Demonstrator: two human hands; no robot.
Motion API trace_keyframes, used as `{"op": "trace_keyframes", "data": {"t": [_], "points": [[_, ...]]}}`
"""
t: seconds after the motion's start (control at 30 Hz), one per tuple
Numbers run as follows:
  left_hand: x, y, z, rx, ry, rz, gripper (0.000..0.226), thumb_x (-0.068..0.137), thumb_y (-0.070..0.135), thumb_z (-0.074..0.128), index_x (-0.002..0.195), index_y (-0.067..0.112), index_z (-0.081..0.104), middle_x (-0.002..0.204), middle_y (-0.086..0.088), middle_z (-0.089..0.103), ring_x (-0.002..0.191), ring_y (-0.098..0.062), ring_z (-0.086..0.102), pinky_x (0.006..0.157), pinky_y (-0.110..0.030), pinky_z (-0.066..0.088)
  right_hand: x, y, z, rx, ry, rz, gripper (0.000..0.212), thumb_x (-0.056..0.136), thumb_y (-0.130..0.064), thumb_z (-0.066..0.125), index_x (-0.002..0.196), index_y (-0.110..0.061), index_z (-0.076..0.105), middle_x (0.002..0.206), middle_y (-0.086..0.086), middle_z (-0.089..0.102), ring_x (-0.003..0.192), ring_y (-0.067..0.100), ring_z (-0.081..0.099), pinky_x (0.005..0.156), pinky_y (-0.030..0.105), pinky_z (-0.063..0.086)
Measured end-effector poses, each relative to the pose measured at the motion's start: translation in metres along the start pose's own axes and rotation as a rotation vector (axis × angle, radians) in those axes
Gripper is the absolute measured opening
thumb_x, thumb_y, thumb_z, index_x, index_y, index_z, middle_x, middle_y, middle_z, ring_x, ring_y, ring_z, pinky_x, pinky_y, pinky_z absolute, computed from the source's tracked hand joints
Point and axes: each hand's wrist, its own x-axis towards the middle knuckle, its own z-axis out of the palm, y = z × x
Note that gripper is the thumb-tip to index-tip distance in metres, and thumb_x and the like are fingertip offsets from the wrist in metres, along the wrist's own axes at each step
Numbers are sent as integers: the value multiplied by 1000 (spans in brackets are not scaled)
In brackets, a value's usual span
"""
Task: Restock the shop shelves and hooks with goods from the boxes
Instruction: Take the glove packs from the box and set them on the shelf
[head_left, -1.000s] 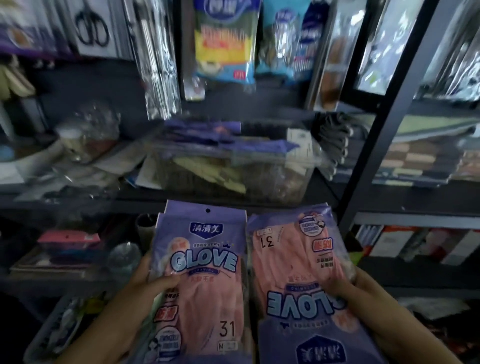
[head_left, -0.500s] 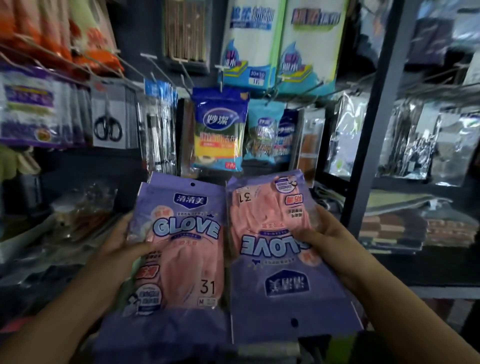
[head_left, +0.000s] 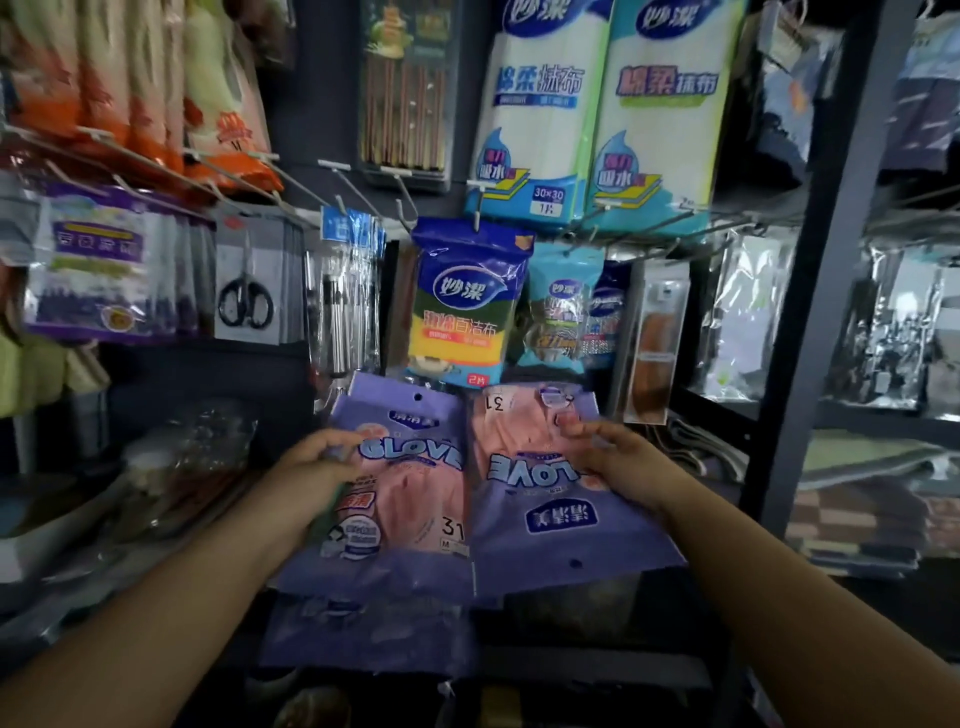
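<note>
Both glove packs have risen from low in front of the shelf box up towards the wall of hooks, and the view has tipped up with them. One glove pack (head_left: 400, 483) sits upright in the left hand (head_left: 311, 462), whose fingers curl round its left edge; the second glove pack (head_left: 540, 478) is upside down, hang hole at the bottom, under the right hand (head_left: 613, 457), which seems to pinch its right side, though blur makes that grip hard to read. They lie side by side, edges touching, just below the yellow sponge pack (head_left: 462, 306). To hang them well, the second pack wants turning so its hole faces up, then both holes lined up and slid onto 1 free hook (head_left: 405, 208) without knocking neighbours off. Around them the dark wall carries scissors (head_left: 245, 301) on cards, tall cloth packs (head_left: 540, 104) and orange packets (head_left: 130, 78) on wire pegs. A black shelf post (head_left: 810, 291) stands to the right, with folded cloths (head_left: 857, 519) stacked on the shelves beyond it.
</note>
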Motion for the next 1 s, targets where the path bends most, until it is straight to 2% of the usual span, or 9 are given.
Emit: {"op": "trace_keyframes", "data": {"t": [0.17, 0.27, 0.4, 0.5, 0.57, 0.73, 0.8, 0.9, 1.0], "points": [[17, -1, -9, 193, -160, -75, 27, 85, -10, 55, 102, 4, 71, 99, -11, 72, 74, -14, 66, 55, -12, 50, 16, 14, -11, -254, -205, 125, 27, 92, -10, 59, 114, -24, 60, 99, -11, 63, 78, -4, 56, 60, 0, 42], [27, 2, -13, 247, -177, -61, 34, 81, -16, 56, 100, 9, 70, 81, 0, 73, 71, -9, 66, 54, -7, 49, 33, 17, -14, -273, -167, 117, 42, 85, -11, 68, 126, -19, 60, 109, -1, 68, 91, 10, 65, 77, 12, 51], [42, 11, -2, 257, -94, -9, 40, 77, -21, 59, 87, 17, 64, 85, 0, 64, 81, -14, 60, 59, -13, 50, 49, 9, 0, -271, -102, 60, 45, 89, -4, 63, 132, -12, 52, 99, 0, 65, 84, 12, 64, 61, 11, 51], [54, 8, 2, 285, -92, -12, 40, 78, -21, 59, 106, 8, 58, 92, -3, 59, 98, -21, 54, 71, -21, 42, 56, 10, 13, -657, -168, 67, 46, 95, -21, 58, 139, -14, 48, 140, 5, 50, 124, 23, 50, 100, 23, 41], [58, 4, 2, 314, -74, -35, 43, 79, -19, 61, 112, 7, 56, 96, -6, 59, 96, -20, 54, 67, -19, 43, 61, 13, 19, -800, -177, 79, 47, 95, -31, 55, 139, -15, 48, 147, 3, 42, 133, 22, 41, 109, 28, 32], [61, -7, -10, 300, -77, -59, 46, 78, -18, 63, 117, 5, 54, 89, 1, 59, 76, -8, 55, 47, -6, 45, 39, 8, 10, -915, 134, -204, 69, 77, -59, 66, 136, -28, 50, 149, 4, 34, 136, 23, 38, 112, 35, 34], [61, -10, -12, 311, -79, -68, 48, 78, -15, 65, 120, 6, 54, 89, 1, 59, 75, -9, 56, 49, -10, 47, 22, 3, 6, -793, -55, -346, 74, 69, -69, 62, 133, -32, 53, 139, -8, 44, 134, 11, 40, 109, 21, 32], [59, -8, -12, 318, -87, -48, 49, 80, -13, 64, 119, 15, 54, 96, -1, 59, 74, -6, 55, 47, -8, 45, 10, 8, 7, -757, -381, -256, 48, 80, -51, 68, 126, -39, 59, 128, -23, 53, 120, -4, 49, 104, 13, 36], [62, -6, -10, 333, -107, -28, 56, 80, -10, 65, 128, 16, 52, 114, -8, 57, 79, -8, 56, 57, -16, 46, 28, 25, 5, -811, -294, -286, 38, 89, -32, 65, 127, -30, 62, 132, -10, 57, 122, 3, 51, 107, 18, 35]]}}
